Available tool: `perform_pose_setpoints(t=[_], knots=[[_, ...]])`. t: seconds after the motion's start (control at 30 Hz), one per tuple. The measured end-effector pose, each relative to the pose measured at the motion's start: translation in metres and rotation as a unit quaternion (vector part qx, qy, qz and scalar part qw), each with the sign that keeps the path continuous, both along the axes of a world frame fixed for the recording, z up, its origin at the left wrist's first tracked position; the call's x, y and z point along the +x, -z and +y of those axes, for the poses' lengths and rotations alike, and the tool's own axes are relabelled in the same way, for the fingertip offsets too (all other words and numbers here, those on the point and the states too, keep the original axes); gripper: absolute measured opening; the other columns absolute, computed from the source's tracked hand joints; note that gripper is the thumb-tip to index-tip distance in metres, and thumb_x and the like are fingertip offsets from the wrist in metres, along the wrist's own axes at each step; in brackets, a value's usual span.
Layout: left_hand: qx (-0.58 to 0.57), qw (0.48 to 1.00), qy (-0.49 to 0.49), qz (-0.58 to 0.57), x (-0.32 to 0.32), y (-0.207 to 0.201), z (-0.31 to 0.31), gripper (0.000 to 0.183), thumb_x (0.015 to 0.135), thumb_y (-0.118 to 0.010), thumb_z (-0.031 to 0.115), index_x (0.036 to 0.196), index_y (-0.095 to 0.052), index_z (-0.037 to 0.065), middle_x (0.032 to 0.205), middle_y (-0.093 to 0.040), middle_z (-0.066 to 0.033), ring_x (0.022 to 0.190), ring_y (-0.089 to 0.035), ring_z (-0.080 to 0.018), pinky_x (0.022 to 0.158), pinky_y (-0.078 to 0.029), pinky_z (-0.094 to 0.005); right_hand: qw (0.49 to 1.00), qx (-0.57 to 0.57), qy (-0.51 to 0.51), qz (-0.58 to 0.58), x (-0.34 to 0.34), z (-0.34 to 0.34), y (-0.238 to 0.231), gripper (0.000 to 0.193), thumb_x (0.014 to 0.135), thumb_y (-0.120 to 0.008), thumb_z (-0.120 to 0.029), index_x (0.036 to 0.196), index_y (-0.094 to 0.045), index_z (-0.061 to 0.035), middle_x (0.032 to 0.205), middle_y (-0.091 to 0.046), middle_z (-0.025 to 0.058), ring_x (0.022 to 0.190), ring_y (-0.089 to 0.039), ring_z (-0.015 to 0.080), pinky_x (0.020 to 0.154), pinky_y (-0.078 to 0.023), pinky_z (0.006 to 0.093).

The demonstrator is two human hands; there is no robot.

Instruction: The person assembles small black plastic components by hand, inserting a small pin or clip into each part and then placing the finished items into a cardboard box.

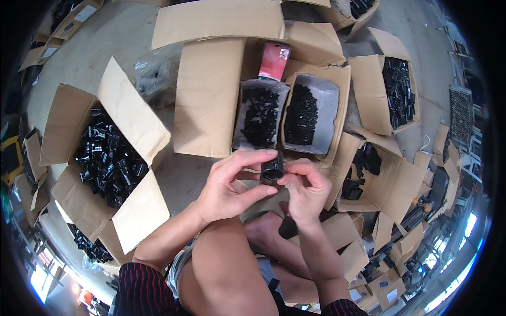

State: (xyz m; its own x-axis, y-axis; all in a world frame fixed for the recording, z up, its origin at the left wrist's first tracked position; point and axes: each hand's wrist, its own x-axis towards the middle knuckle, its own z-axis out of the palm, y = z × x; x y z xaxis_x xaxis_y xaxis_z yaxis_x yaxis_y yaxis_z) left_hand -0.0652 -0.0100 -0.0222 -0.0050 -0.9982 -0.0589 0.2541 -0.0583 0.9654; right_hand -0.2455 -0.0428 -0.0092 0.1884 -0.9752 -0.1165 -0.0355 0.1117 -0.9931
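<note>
With your left hand (229,187) and right hand (304,190) both pinching the small black part (272,169), keep it steady and square above the open boxes (287,116).

The small part (272,169) pinched between both hands looks like black plastic with a slight gloss. The open boxes (208,97) are matt brown corrugated cardboard, rough at the cut edges. The heaped parts (109,158) inside shine like glossy black plastic. The floor (105,42) is dull grey concrete.

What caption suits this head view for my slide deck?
Both hands, left hand and right hand, grip a small black part above open cardboard boxes of similar parts.
</note>
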Motion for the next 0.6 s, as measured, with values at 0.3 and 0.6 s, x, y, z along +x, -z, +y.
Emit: perform_pose_setpoints(t=[0.3,0.6], knots=[[0.085,0.944,0.01,-0.32,-0.003,-0.008,-0.005,0.065,0.077,-0.084,0.001,0.138,-0.06,0.006,0.113,-0.067,-0.0089,0.095,-0.07,-0.0182,0.082,-0.06,-0.0332,0.954,0.289,0.045,-0.066,0.025,0.014,0.019,0.037,0.092,-0.076,-0.01,0.124,-0.064,0.0046,0.114,-0.069,0.0072,0.096,-0.062,0.0086,0.086,-0.05,0.0242],[0.353,0.924,0.04,0.139,0.008,0.018,-0.001,0.032,0.099,-0.066,0.007,0.13,-0.062,-0.001,0.112,-0.07,-0.0037,0.102,-0.064,-0.0105,0.092,-0.051,-0.0272,0.965,0.261,-0.034,0.009,-0.001,0.0,0.042,0.035,0.095,-0.072,-0.012,0.127,-0.065,0.0005,0.102,-0.068,0.0037,0.092,-0.061,0.0078,0.082,-0.051,0.0242]])
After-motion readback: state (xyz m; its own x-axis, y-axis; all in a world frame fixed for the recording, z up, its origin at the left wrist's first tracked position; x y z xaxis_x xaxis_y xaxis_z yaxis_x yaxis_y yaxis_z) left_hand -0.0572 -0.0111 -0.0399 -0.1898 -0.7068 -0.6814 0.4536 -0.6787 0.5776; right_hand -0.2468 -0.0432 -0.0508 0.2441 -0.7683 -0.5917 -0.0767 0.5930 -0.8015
